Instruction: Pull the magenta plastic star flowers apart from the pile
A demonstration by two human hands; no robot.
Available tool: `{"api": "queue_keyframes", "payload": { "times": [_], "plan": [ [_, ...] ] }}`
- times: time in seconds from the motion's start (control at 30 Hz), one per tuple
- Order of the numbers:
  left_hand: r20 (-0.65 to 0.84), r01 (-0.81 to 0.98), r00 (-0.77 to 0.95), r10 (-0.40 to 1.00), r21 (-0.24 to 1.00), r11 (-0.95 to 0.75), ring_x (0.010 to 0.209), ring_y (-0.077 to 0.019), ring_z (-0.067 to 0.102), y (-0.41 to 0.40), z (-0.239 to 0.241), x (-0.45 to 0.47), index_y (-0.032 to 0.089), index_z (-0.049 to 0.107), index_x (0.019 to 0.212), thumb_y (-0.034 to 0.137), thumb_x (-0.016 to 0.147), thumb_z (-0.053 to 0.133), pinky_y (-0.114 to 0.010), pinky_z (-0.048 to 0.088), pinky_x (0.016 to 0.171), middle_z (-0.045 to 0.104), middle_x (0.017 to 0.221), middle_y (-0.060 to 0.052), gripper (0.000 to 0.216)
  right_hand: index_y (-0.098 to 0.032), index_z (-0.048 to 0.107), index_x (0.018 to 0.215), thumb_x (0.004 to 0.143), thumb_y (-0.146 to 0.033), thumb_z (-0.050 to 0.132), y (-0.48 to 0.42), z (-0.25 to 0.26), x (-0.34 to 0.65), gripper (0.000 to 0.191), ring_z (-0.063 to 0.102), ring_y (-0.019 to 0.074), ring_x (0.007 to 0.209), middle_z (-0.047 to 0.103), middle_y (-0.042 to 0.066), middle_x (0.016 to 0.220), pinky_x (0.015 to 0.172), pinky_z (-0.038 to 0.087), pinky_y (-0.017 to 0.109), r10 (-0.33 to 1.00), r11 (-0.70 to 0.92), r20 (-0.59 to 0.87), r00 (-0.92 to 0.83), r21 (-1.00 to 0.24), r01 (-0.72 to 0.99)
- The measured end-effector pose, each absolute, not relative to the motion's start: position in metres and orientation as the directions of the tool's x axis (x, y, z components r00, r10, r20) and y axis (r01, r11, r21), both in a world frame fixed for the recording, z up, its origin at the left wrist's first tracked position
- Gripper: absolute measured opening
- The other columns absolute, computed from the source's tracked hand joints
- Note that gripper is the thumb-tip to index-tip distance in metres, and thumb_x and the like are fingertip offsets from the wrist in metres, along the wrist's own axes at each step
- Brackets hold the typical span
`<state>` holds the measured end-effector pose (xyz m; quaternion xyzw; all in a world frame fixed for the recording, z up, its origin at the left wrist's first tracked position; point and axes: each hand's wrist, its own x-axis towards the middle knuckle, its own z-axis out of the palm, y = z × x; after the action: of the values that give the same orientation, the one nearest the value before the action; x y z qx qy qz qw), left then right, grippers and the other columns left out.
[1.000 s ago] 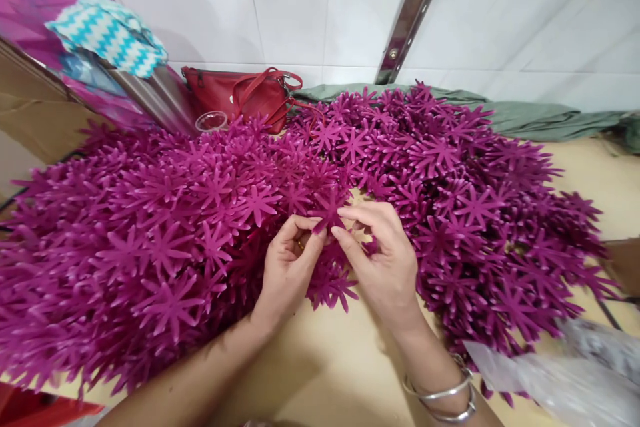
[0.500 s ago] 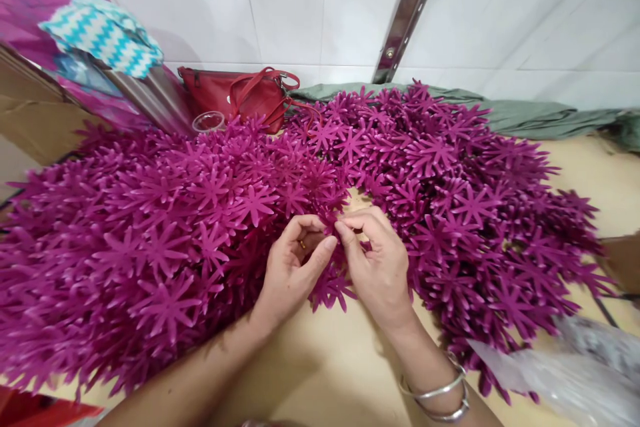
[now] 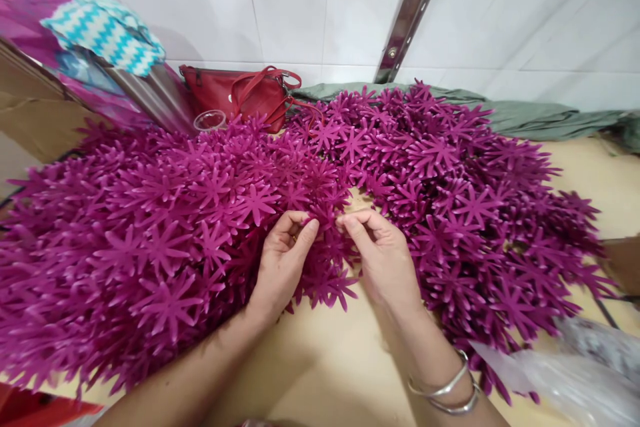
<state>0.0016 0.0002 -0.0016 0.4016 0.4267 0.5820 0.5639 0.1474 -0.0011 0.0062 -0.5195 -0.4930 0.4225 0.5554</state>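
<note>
My left hand point(image 3: 283, 263) is closed in a pinch, thumb against forefinger, on a purple artificial flower point(image 3: 327, 217) whose narrow petals spread toward the right. Opposite it, my right hand point(image 3: 390, 260) is pinched too, its fingertips a small gap away from the left ones. What lies between the right fingertips, if anything, is too small to make out. Under both hands more purple flowers point(image 3: 327, 283) lie on the tan tabletop point(image 3: 333, 360). A large heap of the same flowers point(image 3: 160, 247) rises left of my hands, and another heap point(image 3: 470, 207) spreads to the right.
Against the tiled wall sit a red handbag point(image 3: 255, 93) and a clear plastic lid point(image 3: 210, 120). At the left stands a metal cylinder point(image 3: 155, 97) under a blue-and-white cloth point(image 3: 105, 30). Green fabric point(image 3: 530, 117) runs along the back; clear plastic point(image 3: 575, 373) lies front right.
My hands have moved apart: the left a little to the left with the flower, the right a little to the right. The heaps look the same.
</note>
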Motion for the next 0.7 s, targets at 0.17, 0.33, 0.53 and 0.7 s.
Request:
{"api": "queue_keyframes", "payload": {
  "times": [0.17,0.33,0.53,0.7],
  "plan": [
    [0.051,-0.238,-0.043,0.998,0.969,-0.06,0.078,-0.0112,0.058,-0.002,0.004,0.003,0.02,0.065,0.088,0.038,0.086,0.08,-0.021,0.049,0.075,0.064,0.082,0.002,0.024,-0.022,0.072,0.095,0.081,-0.031,0.082,-0.006,0.016,0.139,0.019,0.063,0.017,0.079,0.069,0.0,0.086,0.077,0.053,0.03,0.964,0.15,0.17,0.202,-0.982,0.113],
    [0.017,-0.247,-0.07,0.997,0.968,-0.034,0.073,-0.0095,0.054,-0.001,0.008,0.003,0.02,0.063,0.084,0.039,0.083,0.082,-0.02,0.048,0.074,0.06,0.078,0.003,0.028,-0.022,0.076,0.094,0.094,-0.034,0.068,-0.005,0.015,0.142,0.015,0.068,0.0191,0.087,0.075,0.002,0.089,0.082,0.054,0.032,0.968,0.144,0.164,0.192,-0.983,0.115],
    [0.031,-0.252,-0.098,0.995,0.966,-0.055,0.075,-0.0104,0.057,0.001,0.007,0.003,0.02,0.064,0.085,0.039,0.083,0.082,-0.02,0.049,0.075,0.063,0.08,0.003,0.026,-0.025,0.078,0.106,0.101,-0.053,0.057,-0.001,0.002,0.146,0.035,0.073,0.0214,0.1,0.078,0.005,0.102,0.098,0.056,0.039,0.989,0.079,0.064,0.132,-0.99,-0.113],
    [0.117,-0.169,-0.118,0.986,0.976,-0.137,0.078,-0.0132,0.063,-0.001,0.005,0.002,0.021,0.068,0.089,0.036,0.084,0.081,-0.023,0.053,0.075,0.068,0.082,0.001,0.021,-0.026,0.07,0.116,0.077,-0.044,0.088,-0.004,0.007,0.14,0.047,0.071,0.0219,0.106,0.075,0.005,0.111,0.099,0.056,0.037,0.989,0.13,0.129,0.066,-0.991,-0.011]
  ]
}}
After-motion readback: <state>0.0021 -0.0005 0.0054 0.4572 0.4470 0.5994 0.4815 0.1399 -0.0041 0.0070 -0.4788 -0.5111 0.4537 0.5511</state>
